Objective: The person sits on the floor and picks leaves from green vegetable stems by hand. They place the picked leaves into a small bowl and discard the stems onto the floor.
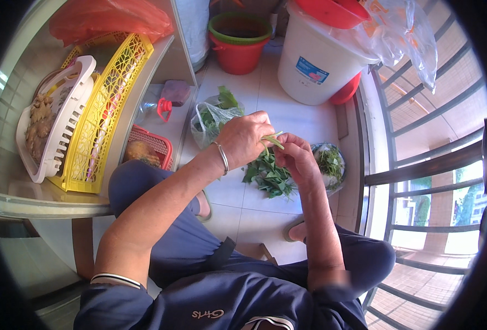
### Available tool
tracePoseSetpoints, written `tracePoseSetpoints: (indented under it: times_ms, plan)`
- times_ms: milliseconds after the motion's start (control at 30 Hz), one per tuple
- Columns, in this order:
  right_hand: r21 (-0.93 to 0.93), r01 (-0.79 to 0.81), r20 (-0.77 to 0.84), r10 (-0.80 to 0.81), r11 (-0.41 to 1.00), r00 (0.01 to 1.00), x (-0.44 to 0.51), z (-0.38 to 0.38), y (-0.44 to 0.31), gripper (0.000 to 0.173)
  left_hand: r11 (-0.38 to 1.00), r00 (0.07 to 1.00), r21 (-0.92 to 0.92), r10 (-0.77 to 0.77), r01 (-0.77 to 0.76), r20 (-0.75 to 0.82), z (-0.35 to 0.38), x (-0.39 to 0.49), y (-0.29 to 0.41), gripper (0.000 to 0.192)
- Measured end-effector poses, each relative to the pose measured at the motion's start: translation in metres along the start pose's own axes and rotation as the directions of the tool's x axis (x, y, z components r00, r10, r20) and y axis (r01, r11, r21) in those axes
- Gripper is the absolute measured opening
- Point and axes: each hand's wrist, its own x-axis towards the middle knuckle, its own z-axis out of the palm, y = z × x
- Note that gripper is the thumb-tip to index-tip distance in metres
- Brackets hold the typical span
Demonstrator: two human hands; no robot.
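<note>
Several thin green stems [275,141] are gripped in my left hand [247,138], which wears a silver bangle at the wrist. My right hand [297,154] meets their cut ends, thumb and fingertips pinched close together; whether it grips a stem is hard to see. Below the hands, a loose heap of leafy greens [270,177] lies on the tiled floor. Just beyond my left hand, a clear plastic bag [204,128] holds more leafy greens [227,99]. On the right, thin green sprigs [329,161] rest on a round plate or plastic-covered dish [337,186].
A white bucket [305,53] and a red tub [237,55] stand at the back. At left, shelving holds a yellow plastic basket [82,152], a white rack [68,123] with ginger, and a red basket [167,150]. Window bars [429,161] run along the right.
</note>
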Motion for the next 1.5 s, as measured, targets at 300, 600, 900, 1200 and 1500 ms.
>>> tracePoseSetpoints:
  times_ms: [300,600,900,1200,1500]
  plan:
    - [0.205,0.004,0.024,-0.009,0.979,1.000,-0.002,0.008,0.001,0.005,0.986,0.995,-0.164,0.009,-0.026,-0.103,-0.001,0.002,0.000,0.014]
    - [0.365,0.076,0.157,-0.142,0.928,0.977,-0.002,0.019,0.003,0.012,0.924,0.988,-0.376,-0.117,0.071,-0.102,-0.006,0.001,0.005,0.014]
    - [0.223,0.165,0.039,-0.178,0.961,0.983,-0.004,0.033,-0.008,0.004,0.445,0.886,-0.810,-0.423,0.383,0.187,-0.013,-0.001,0.012,0.009]
    - [-0.129,0.073,-0.162,-0.093,0.989,0.982,0.011,-0.020,0.020,0.006,0.140,0.834,-0.960,-0.535,0.243,0.133,-0.041,0.009,-0.007,0.013]
    - [-0.193,0.142,-0.298,-0.196,0.971,0.934,0.011,-0.048,0.006,0.005,0.303,0.851,-0.867,-0.476,0.395,0.222,-0.051,0.008,-0.009,0.015]
